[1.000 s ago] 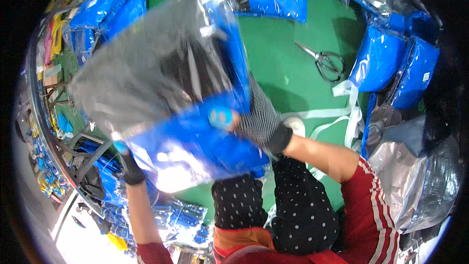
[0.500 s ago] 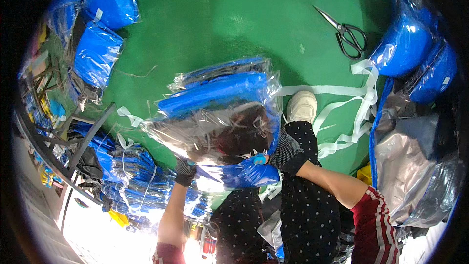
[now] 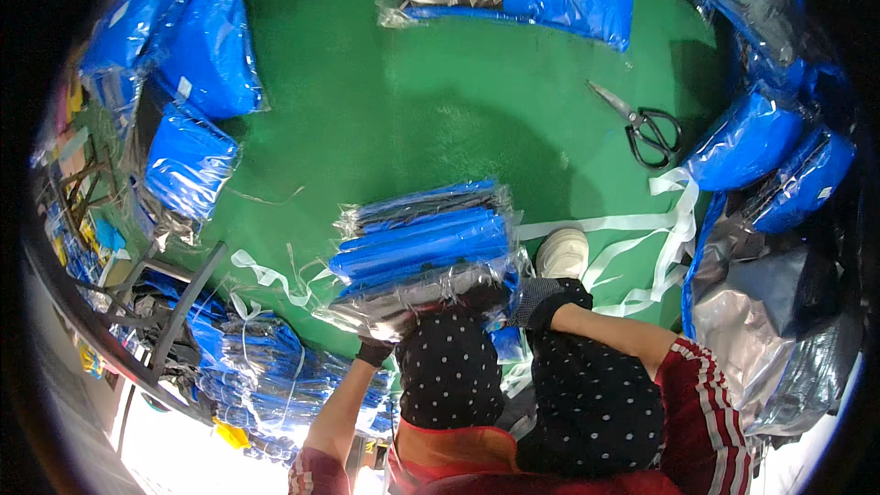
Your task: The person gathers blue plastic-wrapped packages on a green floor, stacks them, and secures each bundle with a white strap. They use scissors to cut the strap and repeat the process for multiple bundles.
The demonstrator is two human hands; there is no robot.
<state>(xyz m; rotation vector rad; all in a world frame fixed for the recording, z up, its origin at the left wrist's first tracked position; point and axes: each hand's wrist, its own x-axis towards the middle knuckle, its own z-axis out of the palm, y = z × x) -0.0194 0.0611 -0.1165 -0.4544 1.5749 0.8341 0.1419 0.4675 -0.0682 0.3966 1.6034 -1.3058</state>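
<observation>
Item 1: stack of flat clear plastic bags (image 3: 423, 252) holding blue and grey folded goods, lying on the green floor (image 3: 403, 119) directly in front of the knees. I count several layers, edges roughly aligned, with the lowest grey bag sticking out toward the left.

Item 2: left hand (image 3: 374, 348), dark glove, at the stack's near left corner, under the protruding grey bag. I judge it closed on that corner, but the fingers are hidden, so I cannot tell for certain.

Item 3: right hand (image 3: 534, 301), dark knit glove, pressed against the stack's near right edge. I cannot tell whether it grips or only steadies.

Item 4: white shoe (image 3: 561, 252), just beside the stack's right edge.

Item 5: loose white strapping (image 3: 642, 257), trailing across the floor from the shoe toward the right.

Item 6: scissors (image 3: 646, 128), lying open on the floor, well apart from the stack.

Item 7: further bagged blue goods ringing the floor, for example the pile at left (image 3: 206, 55).

Risk notes, my judgement:
- Slick film on film: a lift from 2 near corners only could let upper bags slide off the far side.
- The protruding bottom bag may pull out alone and skew the stack.
- Strapping near the shoe could snag a foot.
</observation>
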